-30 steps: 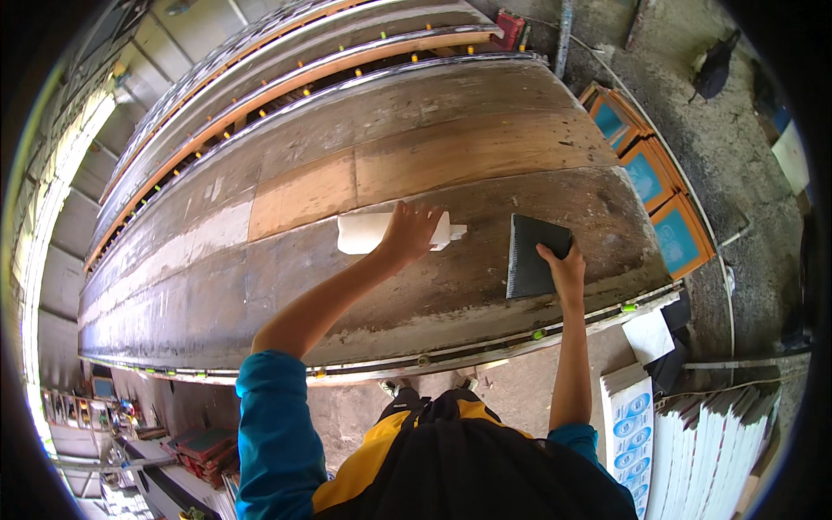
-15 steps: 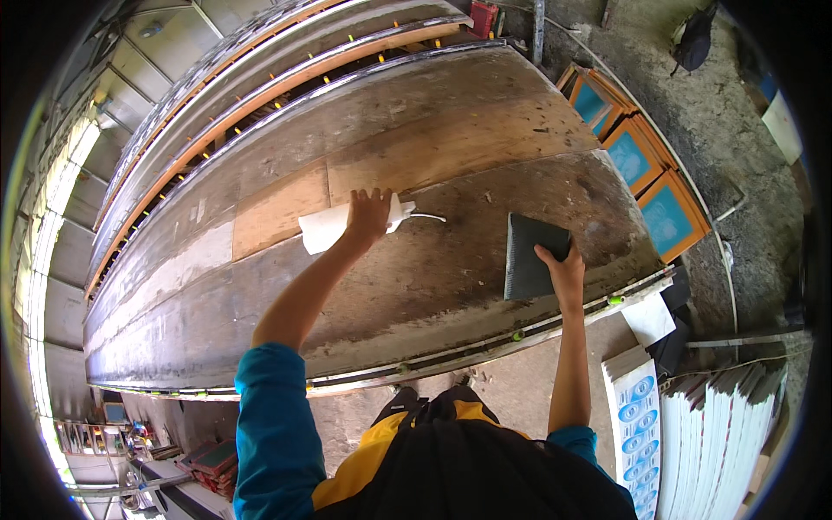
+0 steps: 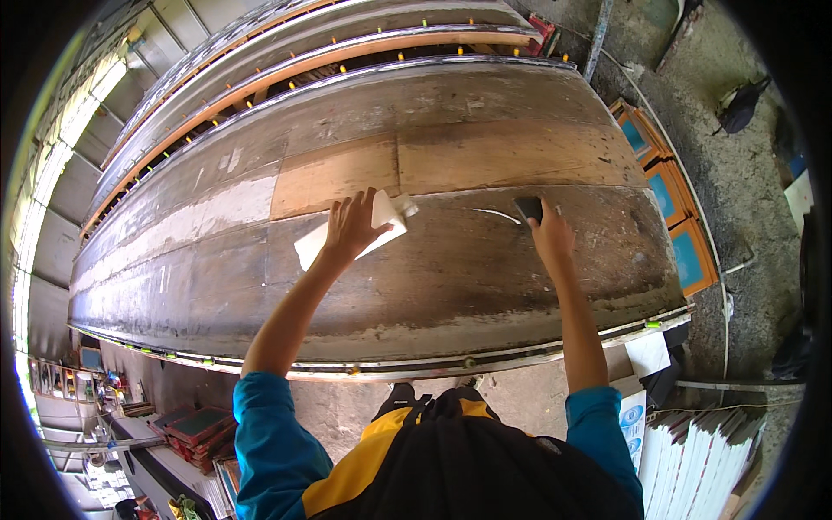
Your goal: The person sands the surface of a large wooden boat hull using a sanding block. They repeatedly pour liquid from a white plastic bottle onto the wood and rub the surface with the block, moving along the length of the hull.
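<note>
My left hand [image 3: 347, 227] is wrapped over a white plastic bottle [image 3: 381, 227], its neck pointing right, above the long worn wooden table [image 3: 416, 303]. Right of the bottle, a thin curved streak of white liquid [image 3: 498, 214] lies on the wood. At that streak's right end, my right hand [image 3: 552, 234] grips a dark flat scraper [image 3: 527, 208], seen nearly edge-on. Its lower part is hidden by the fingers.
Green clips [image 3: 653, 325] line the table's near rail. Behind stand more long tables [image 3: 347, 54] with yellow pegs. Orange-framed blue screens [image 3: 691, 251] lean at the right end. White corrugated sheets [image 3: 698, 459] stand lower right, and stacked frames [image 3: 195, 438] lower left.
My right hand has moved the scraper farther across the table and turned it edge-on beside the white streak. The bottle's neck has drawn away leftward from the streak. The whole view has shifted.
</note>
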Tool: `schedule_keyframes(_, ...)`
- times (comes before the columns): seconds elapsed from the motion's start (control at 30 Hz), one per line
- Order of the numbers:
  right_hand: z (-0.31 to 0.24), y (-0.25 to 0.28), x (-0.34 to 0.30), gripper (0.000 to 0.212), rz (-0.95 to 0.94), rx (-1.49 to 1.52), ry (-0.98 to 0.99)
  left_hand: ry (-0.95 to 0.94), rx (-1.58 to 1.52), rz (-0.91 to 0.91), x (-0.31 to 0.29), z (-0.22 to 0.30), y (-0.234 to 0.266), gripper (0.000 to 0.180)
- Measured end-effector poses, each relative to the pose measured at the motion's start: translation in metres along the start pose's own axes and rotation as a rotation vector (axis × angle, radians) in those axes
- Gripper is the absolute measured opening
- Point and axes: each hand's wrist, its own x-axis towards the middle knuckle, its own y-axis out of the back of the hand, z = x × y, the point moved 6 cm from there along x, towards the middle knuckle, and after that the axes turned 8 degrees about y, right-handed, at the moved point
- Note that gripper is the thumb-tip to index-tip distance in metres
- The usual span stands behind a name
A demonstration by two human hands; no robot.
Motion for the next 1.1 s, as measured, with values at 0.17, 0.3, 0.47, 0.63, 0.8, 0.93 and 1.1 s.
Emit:
schedule_keyframes(0.17,-0.058,-0.073,0.025,0.028,-0.052,-0.314,-0.087,0.033,-0.262,0.110,-0.018,-0.041,0.019,0.069)
schedule_keyframes(0.3,-0.154,-0.111,0.015,0.028,-0.118,-0.337,0.072,0.146,-0.380,0.114,-0.028,-0.094,0.025,0.072)
schedule_keyframes(0.47,-0.078,-0.070,0.035,0.046,-0.006,-0.179,-0.204,0.159,-0.463,0.186,-0.041,-0.138,0.034,0.073)
schedule_keyframes(0.63,-0.085,-0.101,0.033,0.036,-0.087,-0.299,-0.328,0.096,-0.491,0.199,-0.038,-0.150,0.039,0.076)
schedule_keyframes(0.8,-0.272,-0.138,0.016,0.029,-0.093,-0.260,0.233,0.135,-0.478,0.175,-0.038,-0.162,0.042,0.075)
schedule_keyframes(0.93,-0.235,-0.102,0.034,0.049,-0.044,0.209,0.020,0.207,-0.608,0.194,-0.044,-0.174,0.045,0.073)
schedule_keyframes(1.1,-0.234,-0.135,0.048,0.061,-0.192,0.503,0.032,0.194,-0.858,0.310,-0.057,-0.177,0.048,0.062)
